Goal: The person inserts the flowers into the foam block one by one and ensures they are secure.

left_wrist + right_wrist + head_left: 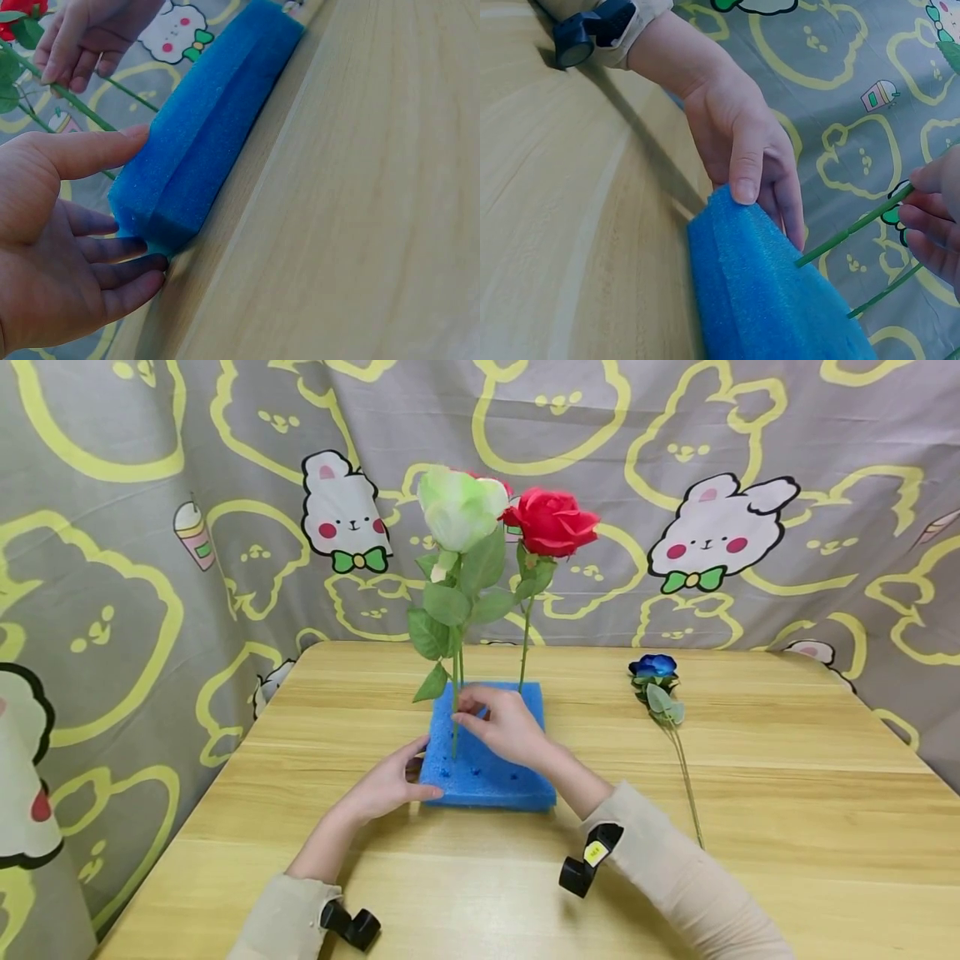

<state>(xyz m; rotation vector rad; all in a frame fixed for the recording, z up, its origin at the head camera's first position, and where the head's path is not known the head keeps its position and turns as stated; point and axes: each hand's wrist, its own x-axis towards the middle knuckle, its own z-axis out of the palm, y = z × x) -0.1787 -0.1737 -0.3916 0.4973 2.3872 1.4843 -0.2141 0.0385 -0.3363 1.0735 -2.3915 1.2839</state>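
A pale green and white artificial rose (459, 510) stands upright, its stem's lower end in a blue foam block (498, 785). My right hand (506, 722) pinches that green stem (855, 226) between thumb and fingers, above the foam. At the block's near left corner my left hand (393, 785) holds the foam, thumb (97, 154) against the upper edge and fingers along the side. A red rose (555, 522) stands in the block farther back. Another red bloom is mostly hidden behind the pale rose.
To the right, a blue rose (652, 667) lies on the wooden table (787, 760), its long stem toward the near side. Several small holes mark the foam's top. A patterned grey curtain (600, 593) hangs behind the table.
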